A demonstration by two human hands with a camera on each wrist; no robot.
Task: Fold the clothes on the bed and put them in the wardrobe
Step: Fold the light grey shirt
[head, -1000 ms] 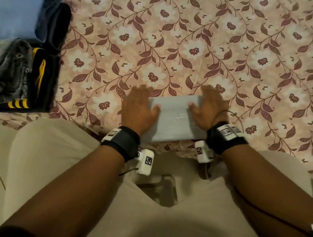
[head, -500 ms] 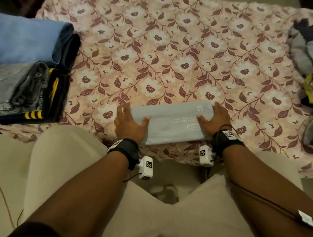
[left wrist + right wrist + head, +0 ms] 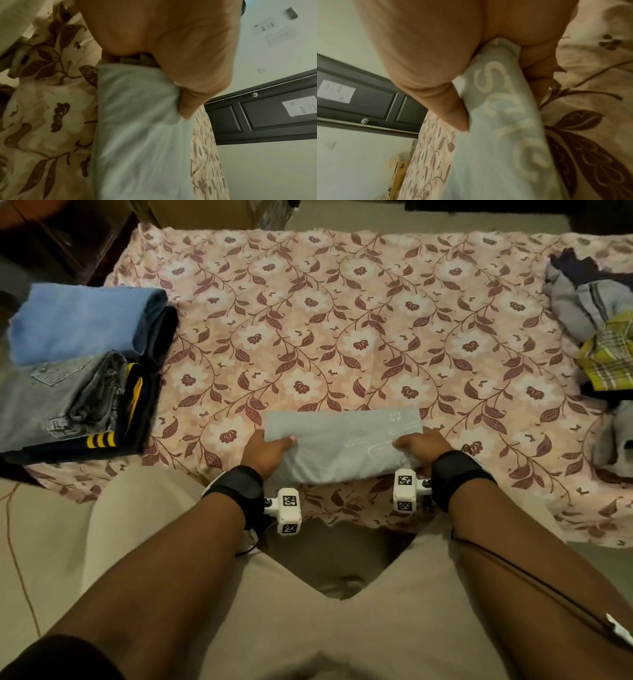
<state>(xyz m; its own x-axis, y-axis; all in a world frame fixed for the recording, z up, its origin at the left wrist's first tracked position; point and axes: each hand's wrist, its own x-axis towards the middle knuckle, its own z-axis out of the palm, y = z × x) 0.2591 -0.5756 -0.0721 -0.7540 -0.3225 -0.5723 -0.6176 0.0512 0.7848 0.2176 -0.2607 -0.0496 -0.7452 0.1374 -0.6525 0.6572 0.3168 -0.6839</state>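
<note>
Nearest, the person's knees in beige trousers (image 3: 308, 611) frame the view, with both forearms reaching forward to the near edge of the bed (image 3: 342, 320). The left hand (image 3: 265, 451) grips the left end of a folded grey shirt (image 3: 342, 446), thumb on top and fingers tucked beneath; the right hand (image 3: 419, 448) clamps the right end the same way. The shirt is a long, flat, pale grey rectangle with faint white print, lying crosswise on the floral sheet just before the knees; the right wrist view shows large cream letters on its cloth (image 3: 505, 108). Farther left sits a stack of folded clothes (image 3: 78, 371): a blue piece, grey jeans, and a dark piece with yellow stripes. At the far right edge lies a loose heap of unfolded clothes (image 3: 596, 320), grey, dark and yellow plaid. Beyond, the wrist views show a dark panelled door (image 3: 265, 119).
</note>
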